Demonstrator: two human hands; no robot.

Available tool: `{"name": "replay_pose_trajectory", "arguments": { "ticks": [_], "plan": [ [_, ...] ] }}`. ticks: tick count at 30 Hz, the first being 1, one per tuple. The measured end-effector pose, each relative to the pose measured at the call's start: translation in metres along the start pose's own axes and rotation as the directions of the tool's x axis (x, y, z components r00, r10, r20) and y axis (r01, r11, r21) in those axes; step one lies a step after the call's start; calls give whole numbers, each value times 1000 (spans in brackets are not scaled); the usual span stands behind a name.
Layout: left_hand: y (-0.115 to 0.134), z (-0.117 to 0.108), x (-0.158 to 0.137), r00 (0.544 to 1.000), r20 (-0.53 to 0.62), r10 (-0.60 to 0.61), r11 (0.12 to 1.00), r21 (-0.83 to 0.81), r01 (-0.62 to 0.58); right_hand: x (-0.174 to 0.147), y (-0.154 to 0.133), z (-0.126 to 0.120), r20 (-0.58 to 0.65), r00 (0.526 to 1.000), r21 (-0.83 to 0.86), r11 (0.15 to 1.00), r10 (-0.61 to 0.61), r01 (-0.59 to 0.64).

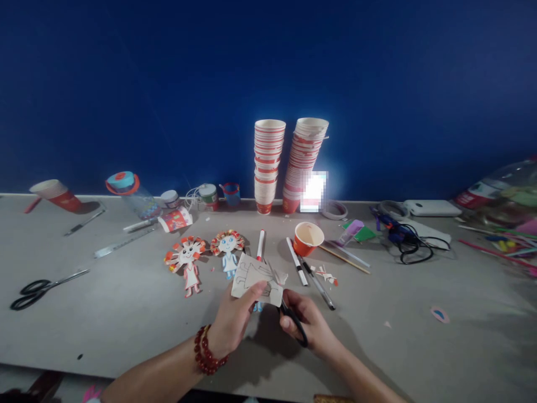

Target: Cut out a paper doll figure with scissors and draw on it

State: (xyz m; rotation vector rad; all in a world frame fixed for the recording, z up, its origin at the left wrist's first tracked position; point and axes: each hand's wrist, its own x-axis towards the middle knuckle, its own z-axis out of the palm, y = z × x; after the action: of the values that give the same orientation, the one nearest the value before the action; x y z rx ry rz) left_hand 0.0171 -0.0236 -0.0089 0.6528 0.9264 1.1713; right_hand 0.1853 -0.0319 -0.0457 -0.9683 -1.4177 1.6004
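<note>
Card in your left hand, scissors at its edge

Take the low cup point(308, 239) on the bench point(377, 347) as your landmark. Your card point(250, 280), with a figure drawn on it in dark lines, is nearer you than the low cup and to its left. Your left hand point(232, 318) grips it, thumb pressed on the drawn face; a string of red beads point(205, 350) circles that wrist. Your right hand point(308, 321) is closed around the black handles of the scissors point(298, 327), on your side of the low cup. Their blades meet the lower right corner of the card, mostly hidden, so I cannot tell how far they are parted.

Left of the low cup you have a red-capped marker point(260, 240), then a blue doll point(229, 252), then a red doll point(191, 267), both dolls with fringed paper hair. Just beside the low cup, at its front left, lies a black-capped marker point(298, 268); a pen point(321, 291) slants nearer you, with paper scraps point(326, 275) to its right. Behind the low cup stand two tall cup stacks point(268, 162), the right one tilted. The spare scissors point(37, 291) lie far to the low cup's left.
</note>
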Motion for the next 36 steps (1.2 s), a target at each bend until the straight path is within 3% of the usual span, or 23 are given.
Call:
{"name": "replay_pose_trajectory", "arguments": {
  "ticks": [12, 27, 36],
  "plan": [
    [4, 4, -2, 1000, 19, -7, 1000, 1, 7, 0, 0, 5, -17, 1000, 40, 999, 13, -12],
    [0, 6, -4, 998, 57, 3, 1000, 5, -3, 0, -3, 9, 89, 993, 135, 988, -81, 69],
    [-1, 2, -4, 999, 28, 15, 998, 63, -17, 0, 0, 5, 47, 999, 112, 994, -17, 12]
  ]
}}
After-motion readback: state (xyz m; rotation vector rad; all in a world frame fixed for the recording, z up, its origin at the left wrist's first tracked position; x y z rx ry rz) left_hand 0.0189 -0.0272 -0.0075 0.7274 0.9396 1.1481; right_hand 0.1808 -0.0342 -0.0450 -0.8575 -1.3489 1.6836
